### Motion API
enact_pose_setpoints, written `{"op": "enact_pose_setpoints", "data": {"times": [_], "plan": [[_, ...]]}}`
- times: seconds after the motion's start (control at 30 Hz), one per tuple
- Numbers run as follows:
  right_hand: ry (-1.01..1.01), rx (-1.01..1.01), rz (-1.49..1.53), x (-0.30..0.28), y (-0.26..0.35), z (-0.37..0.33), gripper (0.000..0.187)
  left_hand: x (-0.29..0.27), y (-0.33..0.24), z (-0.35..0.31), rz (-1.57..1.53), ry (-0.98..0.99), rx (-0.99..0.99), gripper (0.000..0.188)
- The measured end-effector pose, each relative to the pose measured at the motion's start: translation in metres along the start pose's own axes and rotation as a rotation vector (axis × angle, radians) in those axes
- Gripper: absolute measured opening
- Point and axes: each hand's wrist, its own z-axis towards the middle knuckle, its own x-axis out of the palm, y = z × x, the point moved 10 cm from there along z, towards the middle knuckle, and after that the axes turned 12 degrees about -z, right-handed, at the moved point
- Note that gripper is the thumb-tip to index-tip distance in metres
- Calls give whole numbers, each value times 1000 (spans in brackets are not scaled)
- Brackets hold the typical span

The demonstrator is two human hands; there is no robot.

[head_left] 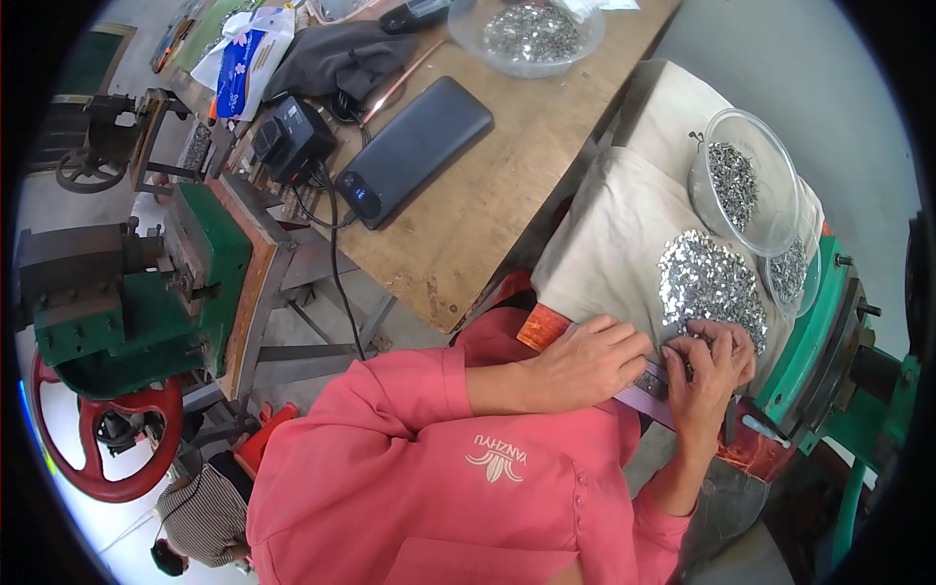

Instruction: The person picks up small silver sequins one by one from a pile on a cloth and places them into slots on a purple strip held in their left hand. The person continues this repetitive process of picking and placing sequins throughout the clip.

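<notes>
Right hand (710,366) is touching loose silver metal chips (707,278) ahead.
Left hand (606,363) is resting, curled, over flat lilac strip (645,404); both grips unclear; careless sweep could scatter chips.

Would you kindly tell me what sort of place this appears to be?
Probably a metalworking workshop: a green machine and a red handwheel at left, and a heap of shiny metallic pieces on beige cloth.

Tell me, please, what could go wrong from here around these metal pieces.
The right hand is at the near edge of the loose pile of metal pieces; a careless sweep might scatter some off the cloth. The smaller clear tub sits near the cloth's edge and could get knocked. A black cable hangs over the table's edge and might snag.
</notes>
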Motion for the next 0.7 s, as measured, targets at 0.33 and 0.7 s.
{"op": "enact_pose_setpoints", "data": {"times": [0.33,0.7], "plan": [[-123,98,-23,3,-11,-5,15,-6,8,4,-120,33,-51,35],[-98,74,257,-5,6,-40,14,-15,10,4,-174,-43,-113,34]]}}
